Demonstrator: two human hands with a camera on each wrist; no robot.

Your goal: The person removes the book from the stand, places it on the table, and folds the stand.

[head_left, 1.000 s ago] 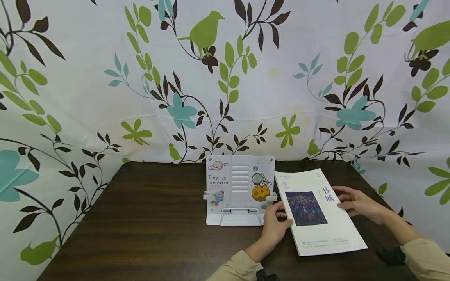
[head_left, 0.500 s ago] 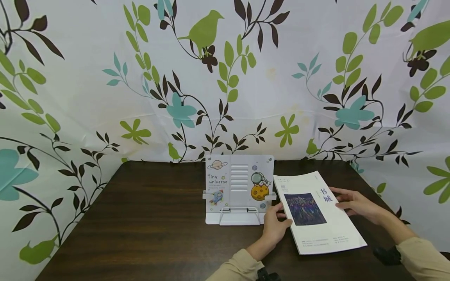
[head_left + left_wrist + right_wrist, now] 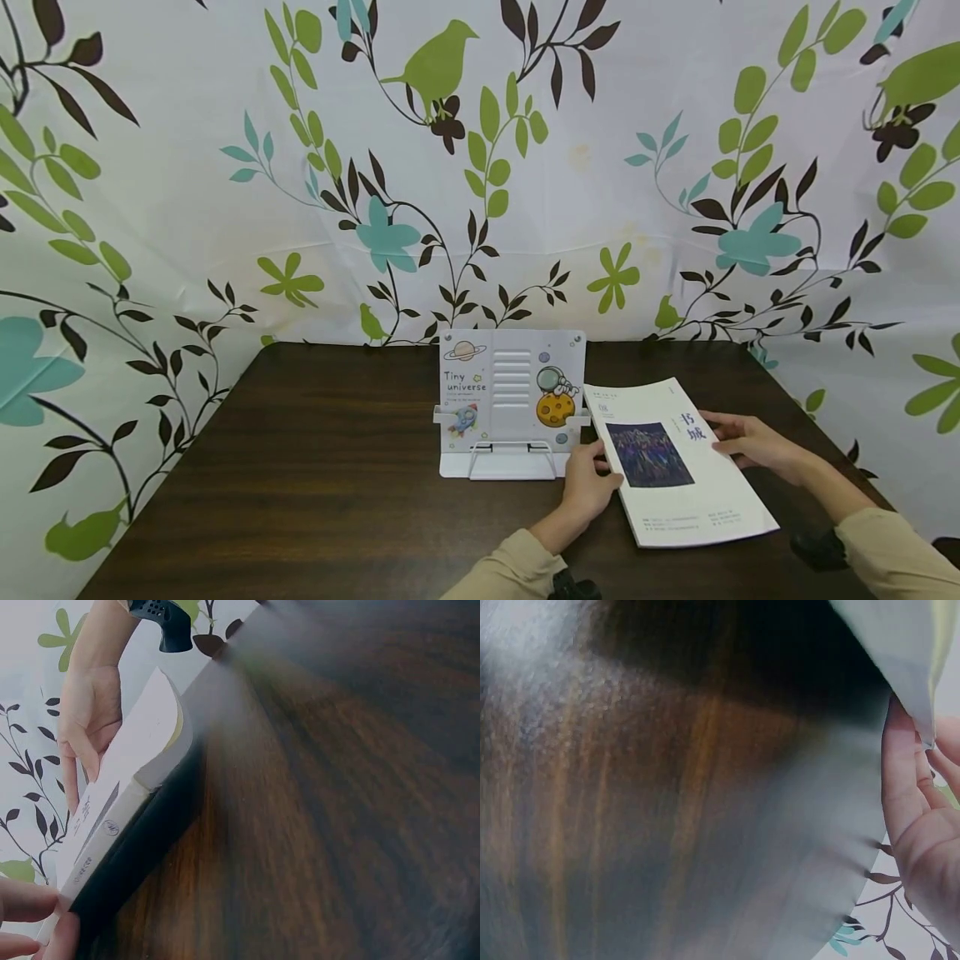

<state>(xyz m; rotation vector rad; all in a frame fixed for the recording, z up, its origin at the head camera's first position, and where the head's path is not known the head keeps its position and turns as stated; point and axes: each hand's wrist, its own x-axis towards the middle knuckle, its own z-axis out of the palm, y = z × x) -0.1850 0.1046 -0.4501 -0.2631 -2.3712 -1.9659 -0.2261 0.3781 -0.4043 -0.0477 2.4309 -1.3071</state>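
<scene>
A white paperback book (image 3: 712,500) with a dark blue picture on its cover is held above the right side of the table, its far end raised. My left hand (image 3: 587,487) pinches the spine edge on the left, thumb on top; the left wrist view shows fingers and thumb at the spine (image 3: 97,844). My right hand (image 3: 757,443) grips the opposite edge, thumb on the cover. In the right wrist view, the right hand's fingers (image 3: 904,772) lie under the book's edge (image 3: 900,667). Just left of the book stands a white book stand (image 3: 512,400) with "Tiny universe" and an astronaut printed on it.
The dark wooden table (image 3: 300,467) extends to the left and in front of the stand. Behind it hangs a white cloth (image 3: 525,250) patterned with leaves and birds. A wire rest (image 3: 512,462) and side clips project from the stand.
The book's far end has come down and nearer, so its cover looks shorter. My right hand has moved slightly down and left with it; my left hand has barely shifted.
</scene>
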